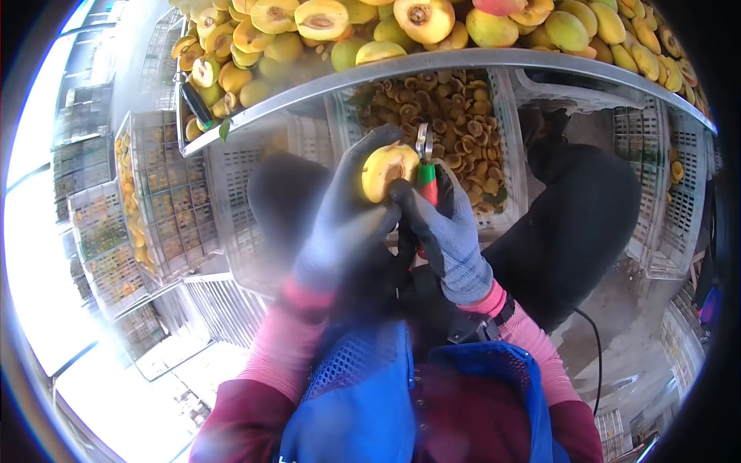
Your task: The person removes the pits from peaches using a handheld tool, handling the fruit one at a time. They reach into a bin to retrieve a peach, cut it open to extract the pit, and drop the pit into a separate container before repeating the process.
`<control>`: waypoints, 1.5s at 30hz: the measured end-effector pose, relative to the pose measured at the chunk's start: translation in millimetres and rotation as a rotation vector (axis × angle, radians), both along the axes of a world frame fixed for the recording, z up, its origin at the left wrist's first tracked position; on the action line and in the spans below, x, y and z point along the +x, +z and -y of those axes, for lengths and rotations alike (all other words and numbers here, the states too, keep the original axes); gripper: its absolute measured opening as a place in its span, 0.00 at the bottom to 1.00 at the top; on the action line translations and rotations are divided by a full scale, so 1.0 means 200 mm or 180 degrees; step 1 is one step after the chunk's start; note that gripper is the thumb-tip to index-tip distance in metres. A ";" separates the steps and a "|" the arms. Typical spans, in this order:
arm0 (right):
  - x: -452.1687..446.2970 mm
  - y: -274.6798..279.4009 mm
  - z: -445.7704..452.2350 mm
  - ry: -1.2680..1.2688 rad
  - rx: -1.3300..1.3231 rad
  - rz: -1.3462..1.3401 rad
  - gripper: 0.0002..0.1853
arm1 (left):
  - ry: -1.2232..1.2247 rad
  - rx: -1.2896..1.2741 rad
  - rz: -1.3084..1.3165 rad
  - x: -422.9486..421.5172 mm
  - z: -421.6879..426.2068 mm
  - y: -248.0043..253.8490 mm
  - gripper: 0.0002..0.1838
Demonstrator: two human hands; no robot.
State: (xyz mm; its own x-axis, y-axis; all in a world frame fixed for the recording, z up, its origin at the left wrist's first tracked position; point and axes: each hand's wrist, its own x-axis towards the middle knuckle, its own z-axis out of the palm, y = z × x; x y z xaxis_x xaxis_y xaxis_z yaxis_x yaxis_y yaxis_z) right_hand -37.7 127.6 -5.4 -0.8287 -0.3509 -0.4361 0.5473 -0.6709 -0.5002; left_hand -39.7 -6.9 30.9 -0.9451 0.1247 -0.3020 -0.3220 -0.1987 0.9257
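Observation:
My left hand, in a grey glove with dark fingers, is closed round a halved yellow peach. The cut face is turned toward my right hand, with a brownish hollow or stone at its middle. My right hand, gloved the same way, grips a pitting tool with a red and green handle. Its looped metal head points up beside the peach. The right thumb presses against the fruit's cut edge. Both hands are above my lap, in front of the metal tray.
A metal-rimmed tray heaped with halved peaches spans the front. Beneath it, a crate holds brown, cup-shaped pieces. A dark-handled object lies at the tray's left corner. Fruit-filled crates stand left; a cable hangs right.

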 end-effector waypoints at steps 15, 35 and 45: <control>0.17 0.05 -0.13 0.0304 0.3439 -0.2802 0.10 | 0.0961 -0.1309 -0.0467 0.10 -0.15 -0.03 0.21; 0.23 0.06 -0.16 0.0660 0.3088 -0.2257 0.15 | 0.0841 -0.1225 -0.0520 0.10 -0.20 -0.04 0.16; 0.21 0.03 -0.21 0.1866 -0.1135 0.1018 0.25 | 0.0023 -0.1422 -0.0818 0.06 -0.13 -0.08 0.13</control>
